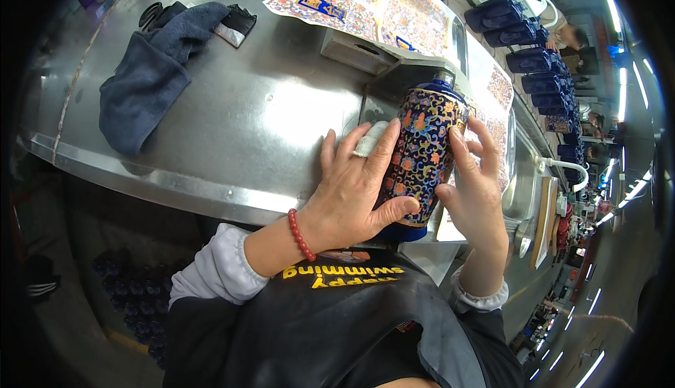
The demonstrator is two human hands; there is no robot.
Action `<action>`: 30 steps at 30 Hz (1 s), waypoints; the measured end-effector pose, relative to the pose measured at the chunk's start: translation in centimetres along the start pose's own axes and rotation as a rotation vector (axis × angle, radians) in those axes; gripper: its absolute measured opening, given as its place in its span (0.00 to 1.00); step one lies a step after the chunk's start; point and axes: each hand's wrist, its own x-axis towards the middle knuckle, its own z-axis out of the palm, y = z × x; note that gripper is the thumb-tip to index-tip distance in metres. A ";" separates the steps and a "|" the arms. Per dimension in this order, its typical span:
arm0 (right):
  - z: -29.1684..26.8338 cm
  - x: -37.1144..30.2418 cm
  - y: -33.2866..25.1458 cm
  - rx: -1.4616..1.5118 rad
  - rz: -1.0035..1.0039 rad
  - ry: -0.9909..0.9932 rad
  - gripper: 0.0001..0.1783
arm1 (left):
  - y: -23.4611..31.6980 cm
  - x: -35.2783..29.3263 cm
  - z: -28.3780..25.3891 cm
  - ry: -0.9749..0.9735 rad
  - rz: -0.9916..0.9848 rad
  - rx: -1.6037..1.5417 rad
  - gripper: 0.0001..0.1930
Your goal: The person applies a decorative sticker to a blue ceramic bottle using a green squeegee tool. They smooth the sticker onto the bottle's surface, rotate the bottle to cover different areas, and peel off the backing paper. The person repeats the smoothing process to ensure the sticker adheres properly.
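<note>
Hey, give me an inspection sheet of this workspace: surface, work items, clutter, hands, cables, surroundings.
Surface: shiny metal table with bright glare.
Work items: floral-patterned dark blue bottle; printed floral sheets beyond it.
Clutter: crumpled blue-grey cloth at left, small black packet beside it.
Left hand: against the bottle's left side, thumb on its front; one finger has a white wrap.
Right hand: fingertips at the bottle's right side.
Cables: none certain; a thin cord-like line crosses the table's left end.
Surroundings: dark blue containers rowed at right; strip lights.

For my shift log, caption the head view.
Left fingers and right fingers rest against a floral blue bottle; a blue cloth lies on the steel worktop.
</note>
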 end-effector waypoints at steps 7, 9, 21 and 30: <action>0.1 0.1 0.1 -0.045 -0.014 0.011 0.38 | -0.3 0.0 -0.2 -0.043 0.002 -0.006 0.53; 0.1 0.0 0.3 -0.025 -0.014 0.010 0.38 | -0.5 0.0 -0.2 -0.033 0.013 -0.010 0.53; 0.2 -0.9 0.2 0.044 0.032 -0.009 0.41 | -0.5 -1.0 0.0 -0.056 0.036 0.018 0.57; 0.1 -0.9 0.4 0.045 0.003 -0.019 0.41 | -1.0 -1.0 0.4 0.003 0.104 -0.018 0.58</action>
